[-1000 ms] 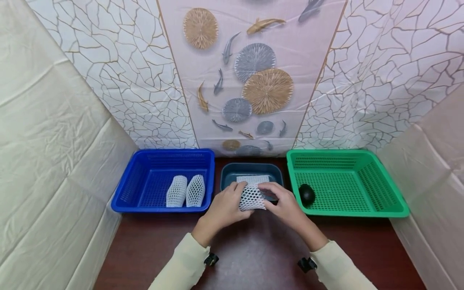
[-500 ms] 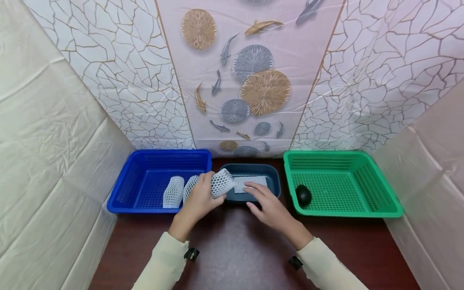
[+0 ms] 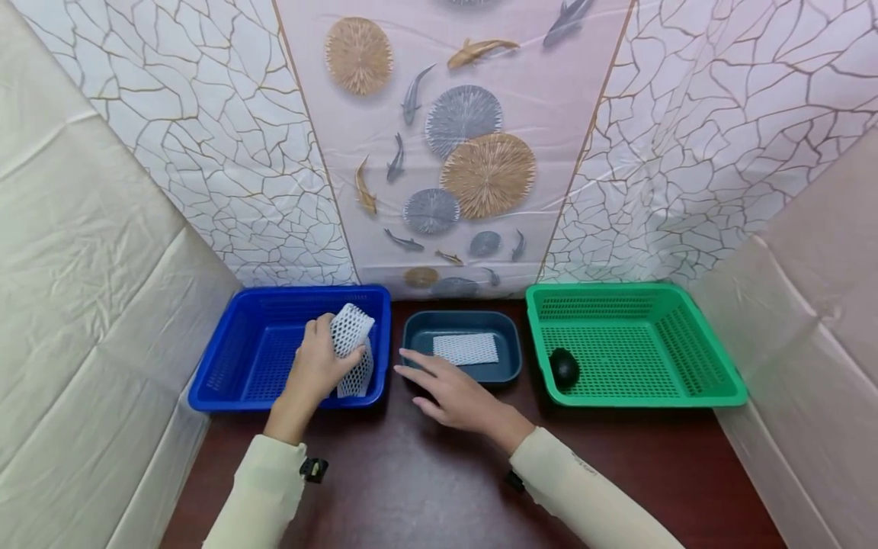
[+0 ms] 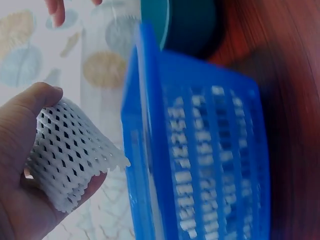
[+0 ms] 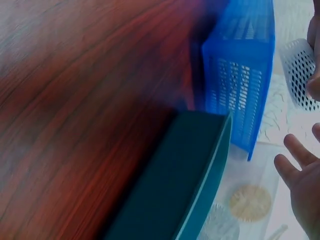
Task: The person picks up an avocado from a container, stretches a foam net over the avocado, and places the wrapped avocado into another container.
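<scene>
Over the blue basket [image 3: 206,381], my left hand [image 3: 314,366] grips a white foam net sleeve [image 3: 351,326] with thumb and fingers. The left wrist view shows its mesh sleeve [image 4: 75,150] with a frayed end; whether something is inside I cannot tell. Below it, another foam net sleeve [image 3: 358,375] lies in the basket, partly covered. My right hand [image 3: 453,393] hovers with spread fingers near the front left of the dark teal tray [image 3: 511,366], holding nothing. A flat white foam net [image 3: 466,348] lies in that tray.
To the right stands a green basket [image 3: 727,374], with a dark, rounded, fruit-like object [image 3: 565,368] near its left side. A patterned cloth backdrop [image 3: 439,114] rises behind the containers. All stand on a reddish-brown table [image 3: 439,488].
My left hand has carried the foam net sleeve left, from in front of the tray to over the blue basket. The right hand has let go of it and moved slightly left.
</scene>
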